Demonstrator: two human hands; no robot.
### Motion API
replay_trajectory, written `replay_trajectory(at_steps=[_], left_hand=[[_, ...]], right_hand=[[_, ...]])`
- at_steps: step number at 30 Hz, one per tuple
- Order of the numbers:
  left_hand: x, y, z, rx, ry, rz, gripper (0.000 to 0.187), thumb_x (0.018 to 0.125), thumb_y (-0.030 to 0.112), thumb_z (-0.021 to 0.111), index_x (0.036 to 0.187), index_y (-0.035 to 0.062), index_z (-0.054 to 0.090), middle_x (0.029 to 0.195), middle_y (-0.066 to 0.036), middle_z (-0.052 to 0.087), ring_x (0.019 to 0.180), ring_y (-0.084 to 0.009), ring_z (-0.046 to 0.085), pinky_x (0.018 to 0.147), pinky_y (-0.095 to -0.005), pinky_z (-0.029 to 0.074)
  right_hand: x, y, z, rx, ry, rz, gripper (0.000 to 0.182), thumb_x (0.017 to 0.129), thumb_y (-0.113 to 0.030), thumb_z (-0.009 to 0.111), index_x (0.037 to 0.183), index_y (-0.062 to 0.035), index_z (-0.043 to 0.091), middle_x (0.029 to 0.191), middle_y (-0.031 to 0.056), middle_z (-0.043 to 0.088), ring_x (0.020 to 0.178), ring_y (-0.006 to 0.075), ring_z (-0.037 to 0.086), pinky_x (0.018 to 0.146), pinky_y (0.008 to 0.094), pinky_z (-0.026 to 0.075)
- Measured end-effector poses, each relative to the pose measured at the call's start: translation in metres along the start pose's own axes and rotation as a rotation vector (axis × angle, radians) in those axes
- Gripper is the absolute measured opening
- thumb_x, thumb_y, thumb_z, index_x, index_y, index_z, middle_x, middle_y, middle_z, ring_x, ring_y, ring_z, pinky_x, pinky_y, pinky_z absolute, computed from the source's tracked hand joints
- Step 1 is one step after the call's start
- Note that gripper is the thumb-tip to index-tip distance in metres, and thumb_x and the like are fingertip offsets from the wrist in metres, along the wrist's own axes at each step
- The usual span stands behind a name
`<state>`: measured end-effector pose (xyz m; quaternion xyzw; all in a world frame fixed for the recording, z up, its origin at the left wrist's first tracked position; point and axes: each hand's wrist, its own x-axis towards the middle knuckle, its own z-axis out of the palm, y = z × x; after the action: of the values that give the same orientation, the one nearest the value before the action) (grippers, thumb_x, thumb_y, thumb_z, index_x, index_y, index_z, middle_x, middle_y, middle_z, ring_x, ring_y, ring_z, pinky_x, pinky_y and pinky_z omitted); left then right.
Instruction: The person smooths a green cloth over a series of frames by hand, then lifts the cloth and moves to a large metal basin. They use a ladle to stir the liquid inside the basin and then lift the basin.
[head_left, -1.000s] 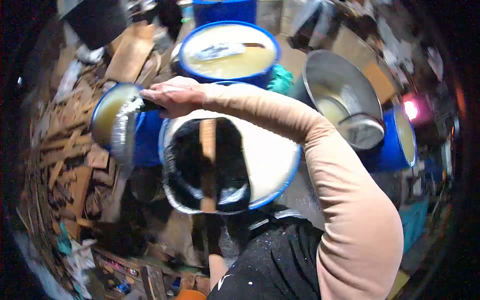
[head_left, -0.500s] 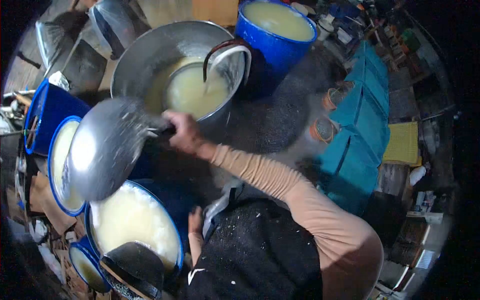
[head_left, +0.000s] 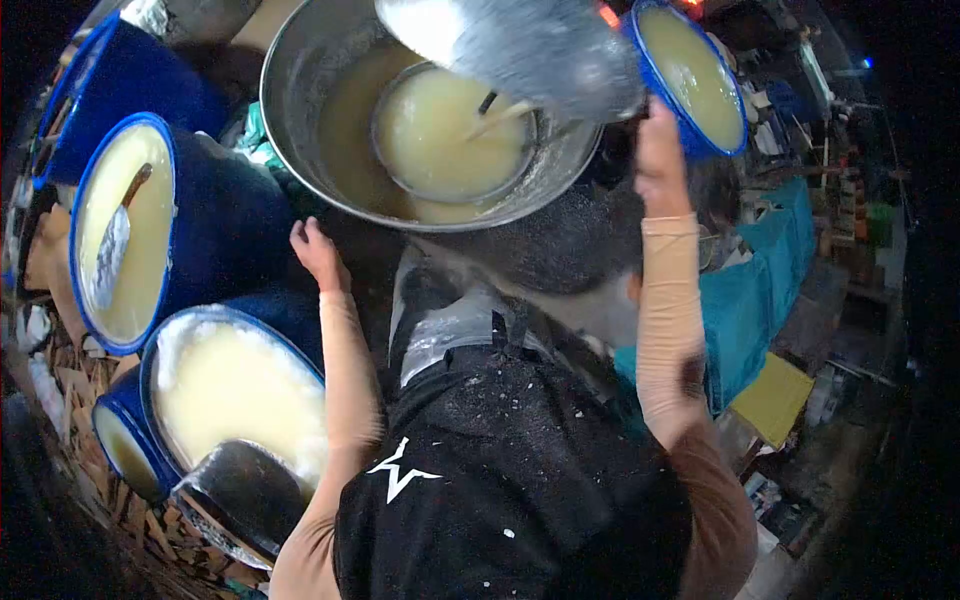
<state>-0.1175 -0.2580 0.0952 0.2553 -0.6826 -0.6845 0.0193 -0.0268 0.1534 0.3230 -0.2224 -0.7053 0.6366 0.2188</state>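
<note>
My right hand (head_left: 660,160) grips the handle of a large round-bottomed metal wok (head_left: 540,50), raised and tilted over a wide metal vat (head_left: 285,135). The wok is blurred by motion, and its inside is turned away. In the vat sits a round metal basin (head_left: 385,165) holding pale yellow liquid. A pale curved tube (head_left: 497,120) with a dark end beside it shows over the basin, partly hidden by the wok. My left hand (head_left: 320,255) hangs in front of the vat, touching nothing, its fingers loosely bent and apart.
Blue barrels of pale liquid stand at the left (head_left: 225,210), lower left (head_left: 300,335) and upper right (head_left: 742,110). A brown-handled tool (head_left: 120,240) lies in the left one. A dark scoop (head_left: 245,490) rests at the lower-left barrel. Teal covers (head_left: 740,320) run along the right.
The wok has swung in my right hand from over the left barrels to above the vat's right side. The view has shifted, and more of my left arm shows.
</note>
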Motion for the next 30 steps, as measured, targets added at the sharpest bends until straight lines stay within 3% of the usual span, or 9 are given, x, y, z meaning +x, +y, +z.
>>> replay_trajectory(at_steps=[1,3,7,10,15,17,19,27,30], left_hand=[[0.024,0.001,0.012,0.002,0.002,-0.007,0.052,0.090,0.026,0.058,0.128,-0.0068,0.044,0.118,-0.013,0.055,0.100,-0.0198,0.052,0.087,-0.0307,0.042],[0.071,-0.007,0.031,0.096,0.074,0.124,0.055,0.090,0.028,0.058,0.125,-0.0111,0.044,0.122,-0.020,0.054,0.109,-0.0248,0.052,0.091,-0.0339,0.040],[0.130,-0.018,0.062,0.299,0.080,0.080,0.059,0.088,0.032,0.058,0.124,-0.0136,0.044,0.126,-0.026,0.051,0.117,-0.0321,0.049,0.096,-0.0384,0.038],[0.122,-0.003,0.086,0.595,0.153,0.203,0.060,0.089,0.038,0.054,0.118,-0.0140,0.046,0.110,-0.032,0.057,0.105,-0.0447,0.054,0.089,-0.0470,0.041],[0.111,0.003,0.097,0.819,0.268,0.165,0.059,0.092,0.046,0.048,0.110,-0.0100,0.048,0.101,-0.035,0.058,0.096,-0.0501,0.055,0.083,-0.0493,0.043],[0.114,0.000,0.097,0.885,0.274,0.183,0.059,0.093,0.047,0.048,0.109,-0.0090,0.049,0.100,-0.035,0.059,0.096,-0.0500,0.056,0.082,-0.0494,0.043],[0.118,-0.005,0.096,0.944,0.292,0.173,0.058,0.093,0.047,0.047,0.108,-0.0086,0.050,0.100,-0.035,0.059,0.097,-0.0499,0.056,0.082,-0.0490,0.043],[0.109,0.008,0.115,0.969,0.336,0.128,0.055,0.092,0.048,0.053,0.103,-0.0061,0.053,0.090,-0.022,0.063,0.083,-0.0337,0.059,0.078,-0.0405,0.045],[0.109,0.007,0.117,1.020,0.347,0.147,0.056,0.092,0.048,0.055,0.104,-0.0065,0.053,0.089,-0.019,0.062,0.081,-0.0286,0.057,0.077,-0.0382,0.045]], right_hand=[[0.003,0.003,0.024,-0.181,0.031,-0.060,0.043,0.072,0.009,0.040,0.111,-0.0009,0.058,0.097,0.0061,0.063,0.084,0.0148,0.058,0.077,0.0296,0.047],[0.026,0.054,0.048,-0.390,0.068,-0.063,0.029,0.067,0.004,0.055,0.095,-0.0037,0.061,0.077,0.0012,0.060,0.066,0.0126,0.053,0.060,0.0312,0.044],[0.060,0.183,0.096,-0.440,0.039,0.093,0.030,0.063,0.001,0.061,0.092,-0.0013,0.062,0.085,0.0094,0.066,0.077,0.0213,0.062,0.073,0.0338,0.049],[0.082,0.318,0.122,-0.471,0.077,0.258,0.033,0.067,-0.006,0.062,0.100,-0.0032,0.064,0.093,0.0166,0.067,0.089,0.0308,0.064,0.079,0.0374,0.048],[0.097,0.367,0.152,-0.840,0.021,0.549,0.038,0.068,-0.013,0.061,0.105,-0.0078,0.064,0.104,0.0205,0.066,0.100,0.0407,0.060,0.089,0.0447,0.046],[0.103,0.395,0.151,-0.972,0.019,0.589,0.041,0.067,-0.015,0.063,0.108,-0.0107,0.063,0.108,0.0185,0.065,0.104,0.0394,0.059,0.092,0.0463,0.044],[0.115,0.426,0.146,-0.826,-0.085,0.735,0.051,0.072,-0.025,0.064,0.122,-0.0201,0.058,0.123,0.0143,0.058,0.120,0.0357,0.048,0.105,0.0573,0.021],[0.132,0.536,0.128,-0.936,-0.102,0.581,0.047,0.071,-0.020,0.065,0.118,-0.0193,0.060,0.116,0.0169,0.061,0.117,0.0382,0.050,0.098,0.0532,0.033],[0.139,0.549,0.123,-0.797,-0.113,0.453,0.049,0.068,-0.030,0.071,0.115,-0.0182,0.061,0.117,0.0144,0.061,0.116,0.0382,0.050,0.094,0.0542,0.036]])
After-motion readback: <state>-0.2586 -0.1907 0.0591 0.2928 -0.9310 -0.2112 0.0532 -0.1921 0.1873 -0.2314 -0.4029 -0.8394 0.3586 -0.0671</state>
